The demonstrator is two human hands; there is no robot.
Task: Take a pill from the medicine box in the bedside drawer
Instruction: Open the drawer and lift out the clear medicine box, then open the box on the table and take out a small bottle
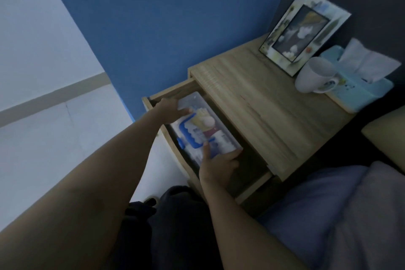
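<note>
Picture frame [303,33], white mug [315,75], tissue box [359,92], blue wall [164,17]

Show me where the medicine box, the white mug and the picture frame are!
medicine box [203,136]: head view, on its clear lid.
white mug [311,76]: head view, on its outer side wall.
picture frame [282,30]: head view, on its pale left border.
</note>
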